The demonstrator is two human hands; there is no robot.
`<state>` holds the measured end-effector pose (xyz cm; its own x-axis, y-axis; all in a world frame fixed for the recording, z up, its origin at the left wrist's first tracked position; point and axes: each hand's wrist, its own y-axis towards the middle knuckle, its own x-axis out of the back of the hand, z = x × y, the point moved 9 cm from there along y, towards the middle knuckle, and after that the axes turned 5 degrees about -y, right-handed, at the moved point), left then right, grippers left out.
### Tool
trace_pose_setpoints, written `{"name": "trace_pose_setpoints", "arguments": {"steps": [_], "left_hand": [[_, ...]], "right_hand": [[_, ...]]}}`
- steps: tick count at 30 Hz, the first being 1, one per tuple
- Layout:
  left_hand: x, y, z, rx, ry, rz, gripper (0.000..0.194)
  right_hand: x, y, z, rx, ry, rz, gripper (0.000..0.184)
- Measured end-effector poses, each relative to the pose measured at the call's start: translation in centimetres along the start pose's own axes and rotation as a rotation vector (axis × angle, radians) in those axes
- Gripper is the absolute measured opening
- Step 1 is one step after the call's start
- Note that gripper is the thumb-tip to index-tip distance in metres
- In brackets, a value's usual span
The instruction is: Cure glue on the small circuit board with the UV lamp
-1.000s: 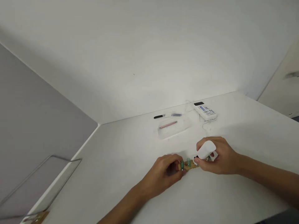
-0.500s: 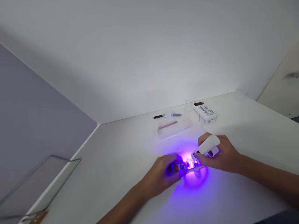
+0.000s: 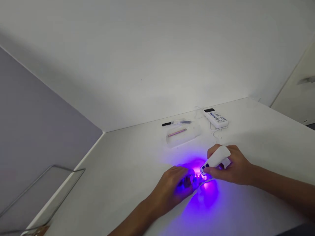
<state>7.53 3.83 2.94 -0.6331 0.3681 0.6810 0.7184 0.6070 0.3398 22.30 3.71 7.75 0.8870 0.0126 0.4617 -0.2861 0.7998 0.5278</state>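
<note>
Nearest, the person's left hand [image 3: 172,185] reaches in from the left of the lamp [image 3: 218,157], fingers curled over and thumb below, pinching the end of a small strip [image 3: 202,178] that lies under the lamp's tip. This grip would best be light and well out at the end, so the fingertips neither shade the strip nor sit in the violet light, which now falls on them. Glare hides the strip's detail and the exact contact. The lamp leans with its lit end low; it should do best held steady, close without knocking the strip, and passed evenly along it. Whether the two touch cannot be told.

The right hand [image 3: 232,168] is wrapped around the lamp from its right, thumb by the dark buttons, wrist nearly straight, forearm running off rightward. Beyond the lamp and to its left, a pink pen [image 3: 177,132] lies on a clear tray [image 3: 182,141]; a white box [image 3: 218,118] sits farther back, behind the lamp.
</note>
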Motion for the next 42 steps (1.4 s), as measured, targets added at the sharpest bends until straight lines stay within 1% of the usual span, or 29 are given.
{"name": "trace_pose_setpoints", "arguments": {"steps": [4,7,11,13,17,23,29,34,39,42], "left_hand": [[0.0,-0.1,-0.1,-0.029,0.042,-0.014,0.030],[0.1,0.0,-0.1,-0.021,0.030,-0.021,0.029],[-0.1,0.1,0.2,0.040,-0.004,0.034,0.029],[-0.2,0.1,0.4,0.070,-0.021,0.054,0.030],[-0.1,0.2,0.7,0.092,-0.081,0.043,0.023],[-0.2,0.5,1.8,0.183,-0.185,0.077,0.025],[-0.2,0.7,1.9,0.227,-0.267,0.091,0.022],[-0.3,0.6,2.4,0.250,-0.296,0.075,0.026],[-0.4,0.7,2.8,0.264,-0.321,0.081,0.023],[-0.3,0.8,2.7,0.253,-0.325,0.082,0.025]], "right_hand": [[-0.8,-0.6,-0.7,-0.087,0.077,0.074,0.019],[-0.8,-0.7,-0.7,-0.092,0.043,0.084,0.019],[-0.7,-0.3,-0.5,-0.104,-0.017,0.091,0.019],[-0.5,-0.1,-0.2,-0.096,-0.053,0.072,0.020],[0.1,0.0,0.4,-0.049,-0.117,0.005,0.022],[0.9,-0.1,-0.6,-0.106,-0.198,-0.100,0.025],[1.4,0.1,-0.3,-0.051,-0.287,-0.138,0.022],[1.6,0.2,-0.3,-0.065,-0.205,-0.125,0.017],[2.4,0.3,-0.5,-0.093,-0.202,-0.182,0.019],[2.1,0.3,-1.1,-0.150,-0.128,-0.152,0.019]]}}
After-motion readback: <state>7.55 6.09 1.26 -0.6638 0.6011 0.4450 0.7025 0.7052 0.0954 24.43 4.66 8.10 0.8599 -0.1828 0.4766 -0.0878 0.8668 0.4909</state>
